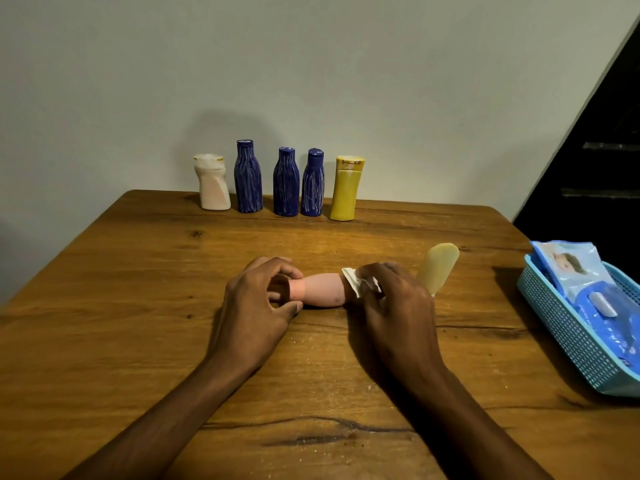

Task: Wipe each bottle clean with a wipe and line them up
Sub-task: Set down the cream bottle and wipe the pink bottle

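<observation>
A pink bottle (320,289) lies on its side in the middle of the wooden table (138,306). My left hand (258,299) grips its cap end with curled fingers. My right hand (394,299) holds a white wipe (356,282) against the bottle's other end, which the hand hides. A pale yellow bottle (438,266) lies just behind my right hand. Along the far edge stand a white bottle (212,183), three blue bottles (248,178) (286,183) (313,183) and a yellow bottle (346,188) in a row.
A blue mesh basket (568,337) holding a pack of wipes (585,285) sits at the table's right edge. A pale wall rises right behind the bottle row. A dark stair structure (595,168) stands at the right.
</observation>
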